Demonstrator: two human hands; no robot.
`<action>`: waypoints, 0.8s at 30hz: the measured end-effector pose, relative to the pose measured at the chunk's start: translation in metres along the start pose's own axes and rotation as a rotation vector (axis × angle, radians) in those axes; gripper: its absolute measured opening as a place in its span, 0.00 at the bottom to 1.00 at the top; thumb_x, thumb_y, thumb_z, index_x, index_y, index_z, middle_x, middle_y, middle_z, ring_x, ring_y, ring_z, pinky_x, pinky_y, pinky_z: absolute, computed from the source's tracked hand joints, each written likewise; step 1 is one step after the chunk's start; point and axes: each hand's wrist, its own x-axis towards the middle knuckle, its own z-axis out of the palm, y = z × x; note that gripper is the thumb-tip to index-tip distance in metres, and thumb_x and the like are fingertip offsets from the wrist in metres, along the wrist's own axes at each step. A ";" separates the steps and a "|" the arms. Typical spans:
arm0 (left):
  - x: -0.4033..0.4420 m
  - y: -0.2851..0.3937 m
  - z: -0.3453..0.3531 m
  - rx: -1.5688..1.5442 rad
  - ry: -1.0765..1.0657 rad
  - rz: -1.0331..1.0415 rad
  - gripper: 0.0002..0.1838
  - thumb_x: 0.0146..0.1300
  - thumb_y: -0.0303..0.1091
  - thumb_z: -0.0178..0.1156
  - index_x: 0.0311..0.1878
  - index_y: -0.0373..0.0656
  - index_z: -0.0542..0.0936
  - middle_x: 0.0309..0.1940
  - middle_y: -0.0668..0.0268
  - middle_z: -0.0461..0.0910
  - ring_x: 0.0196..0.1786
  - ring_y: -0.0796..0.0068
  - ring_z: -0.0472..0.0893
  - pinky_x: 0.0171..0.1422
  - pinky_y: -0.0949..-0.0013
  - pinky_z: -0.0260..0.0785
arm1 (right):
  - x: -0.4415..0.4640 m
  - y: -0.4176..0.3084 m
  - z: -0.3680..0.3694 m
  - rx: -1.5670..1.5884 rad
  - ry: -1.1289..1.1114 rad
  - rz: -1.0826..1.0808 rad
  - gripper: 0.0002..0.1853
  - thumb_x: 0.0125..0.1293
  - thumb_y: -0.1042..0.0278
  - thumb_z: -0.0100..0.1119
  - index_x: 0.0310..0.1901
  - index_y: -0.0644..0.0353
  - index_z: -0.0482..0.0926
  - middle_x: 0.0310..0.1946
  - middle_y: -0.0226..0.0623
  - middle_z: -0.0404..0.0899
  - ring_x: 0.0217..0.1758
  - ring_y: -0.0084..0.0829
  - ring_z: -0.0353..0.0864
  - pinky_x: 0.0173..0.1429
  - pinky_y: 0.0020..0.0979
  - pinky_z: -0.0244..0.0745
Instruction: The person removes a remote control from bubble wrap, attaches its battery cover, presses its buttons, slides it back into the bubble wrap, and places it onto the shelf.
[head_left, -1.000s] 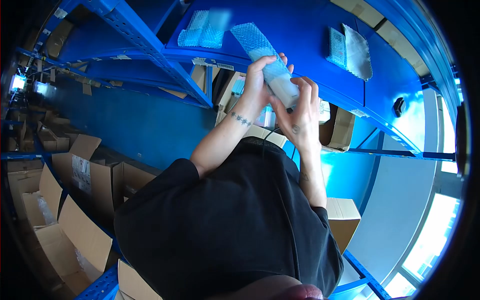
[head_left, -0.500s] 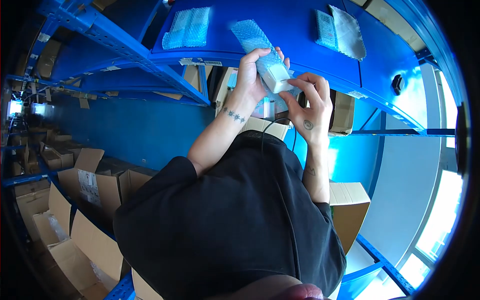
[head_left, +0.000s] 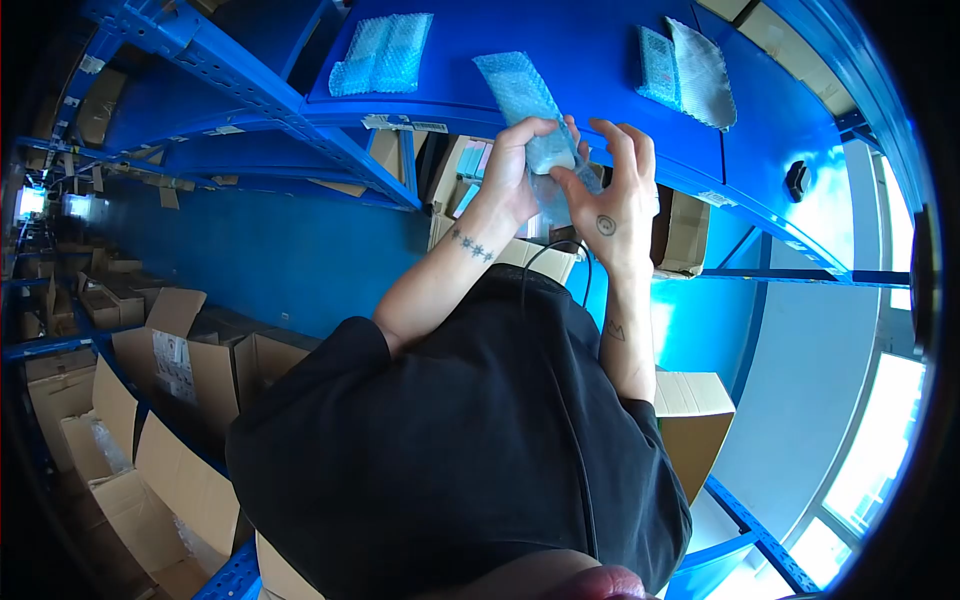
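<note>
My left hand (head_left: 515,170) is wrapped round a bubble-wrap pouch (head_left: 520,85). The pouch tilts, its far end over the blue surface and its mouth towards me. Inside the mouth sits a small white box (head_left: 550,155), mostly covered by the wrap. The thumb of my right hand (head_left: 618,190) presses at the near end of the box. Its other fingers are raised and spread apart, beside the loose clear flap of the pouch.
On the blue surface (head_left: 560,60) lie a bubble-wrap packet (head_left: 385,55) at left and two more packets (head_left: 680,75) at right. An open carton with small boxes (head_left: 470,165) stands below its edge. Open cartons (head_left: 185,480) fill the lower left, near blue racking (head_left: 220,70).
The white box has gone deeper into the pouch. My right fingers have lifted off its end and spread, while the thumb stays there. The left hand keeps its hold.
</note>
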 end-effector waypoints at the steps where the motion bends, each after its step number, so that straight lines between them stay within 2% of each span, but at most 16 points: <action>1: -0.003 -0.002 0.003 0.016 0.026 -0.015 0.10 0.59 0.32 0.53 0.44 0.41 0.74 0.38 0.64 0.79 0.43 0.71 0.79 0.44 0.68 0.71 | 0.001 0.002 0.002 -0.001 -0.026 0.014 0.28 0.44 0.80 0.71 0.51 0.62 0.78 0.44 0.44 0.73 0.43 0.39 0.77 0.46 0.35 0.77; 5: -0.011 -0.010 0.009 0.063 0.108 -0.057 0.12 0.60 0.33 0.53 0.45 0.41 0.75 0.37 0.65 0.79 0.43 0.71 0.80 0.43 0.70 0.69 | 0.002 0.011 0.010 -0.003 -0.109 0.055 0.29 0.45 0.82 0.66 0.54 0.63 0.75 0.44 0.46 0.72 0.46 0.42 0.76 0.50 0.37 0.75; 9: -0.012 -0.018 0.005 0.081 0.153 -0.116 0.14 0.60 0.35 0.53 0.47 0.40 0.75 0.38 0.63 0.80 0.42 0.71 0.80 0.45 0.70 0.68 | 0.002 0.021 0.017 0.002 -0.177 0.144 0.28 0.45 0.82 0.62 0.53 0.64 0.75 0.41 0.46 0.73 0.40 0.41 0.77 0.47 0.36 0.77; 15: -0.003 -0.008 -0.013 0.042 0.104 -0.112 0.19 0.61 0.36 0.53 0.53 0.36 0.75 0.43 0.57 0.82 0.43 0.68 0.82 0.50 0.69 0.70 | -0.002 0.025 0.017 0.011 -0.232 0.225 0.28 0.47 0.83 0.62 0.55 0.64 0.75 0.44 0.48 0.75 0.40 0.41 0.79 0.42 0.34 0.78; 19: 0.012 0.021 -0.025 0.246 -0.085 -0.259 0.24 0.65 0.40 0.51 0.58 0.34 0.73 0.50 0.53 0.81 0.47 0.63 0.83 0.53 0.66 0.72 | -0.016 0.056 0.009 0.604 -0.300 0.386 0.26 0.51 0.86 0.60 0.55 0.64 0.76 0.48 0.47 0.76 0.44 0.37 0.80 0.47 0.30 0.78; 24: 0.048 0.043 -0.057 0.502 -0.094 -0.373 0.25 0.68 0.43 0.49 0.62 0.36 0.71 0.54 0.50 0.79 0.52 0.59 0.82 0.55 0.62 0.73 | -0.012 0.090 0.016 0.311 -0.250 0.175 0.25 0.54 0.85 0.61 0.56 0.64 0.77 0.55 0.45 0.75 0.49 0.37 0.79 0.50 0.30 0.77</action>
